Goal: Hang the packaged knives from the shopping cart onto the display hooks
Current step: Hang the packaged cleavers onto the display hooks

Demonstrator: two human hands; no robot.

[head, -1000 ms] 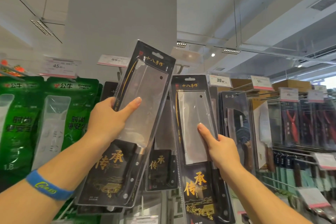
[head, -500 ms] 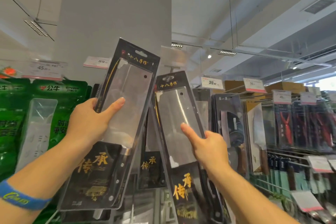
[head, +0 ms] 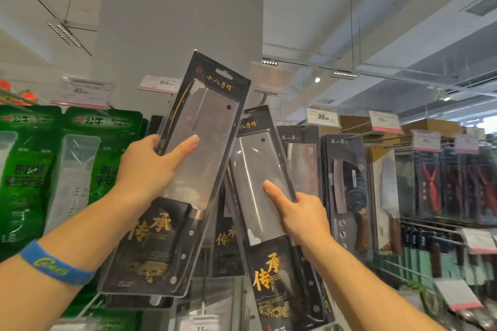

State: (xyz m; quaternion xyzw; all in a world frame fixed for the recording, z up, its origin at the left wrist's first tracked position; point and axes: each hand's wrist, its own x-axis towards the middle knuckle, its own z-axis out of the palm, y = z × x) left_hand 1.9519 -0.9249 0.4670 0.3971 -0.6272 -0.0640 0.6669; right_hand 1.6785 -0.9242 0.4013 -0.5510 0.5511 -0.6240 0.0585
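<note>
Packs (head: pixel 29 169) in green hang at far left. Next, the left hand (head: pixel 149 166) grips a packaged cleaver (head: pixel 215 126) by its edge, thumb across the clear front, holding it raised and tilted before the grey pillar (head: pixel 183 21). Just beside it, the right hand (head: pixel 302 216) clamps a second packaged cleaver (head: pixel 255 166), its top corner behind the first. More packaged knives (head: pixel 347 185) hang further right.

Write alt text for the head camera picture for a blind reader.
The left hand grips a black packaged cleaver held high; the right hand grips a second packaged cleaver lower beside it. At right hang other packaged knives, at left green packages.
</note>
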